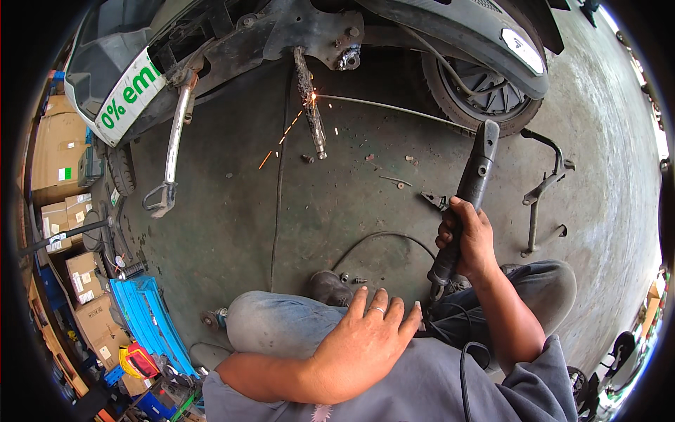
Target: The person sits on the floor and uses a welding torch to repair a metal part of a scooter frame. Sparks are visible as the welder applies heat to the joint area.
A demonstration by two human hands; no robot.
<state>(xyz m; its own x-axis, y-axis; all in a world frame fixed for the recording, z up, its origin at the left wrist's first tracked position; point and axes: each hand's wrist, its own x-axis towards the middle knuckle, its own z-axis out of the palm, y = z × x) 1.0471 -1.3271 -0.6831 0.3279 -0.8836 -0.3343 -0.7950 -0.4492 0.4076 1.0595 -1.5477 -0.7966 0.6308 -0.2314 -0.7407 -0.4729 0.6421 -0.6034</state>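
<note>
My right hand [470, 239] is wrapped round the black handle of a welding electrode holder [475, 179]. Clamped in its tip, a long thin welding electrode [394, 107] reaches left to a rough metal rod [307, 98]. Bright sparks fly down and left where the two meet. That rod hangs from a dark metal bracket [299, 32] under a vehicle, its surface crusted and its lower end shiny. My left hand [362, 344], a ring on one finger, lies palm down over my lap with fingers stretched out, holding nothing.
A wheel [485, 91] stands at the upper right, a kickstand-like silver bar [171, 155] at the upper left. Pliers [434, 200] lie beside my right hand. A bent metal stand [545, 186] is farther right. Cables cross the floor; cardboard boxes [60, 151] and blue crates [144, 309] line the left.
</note>
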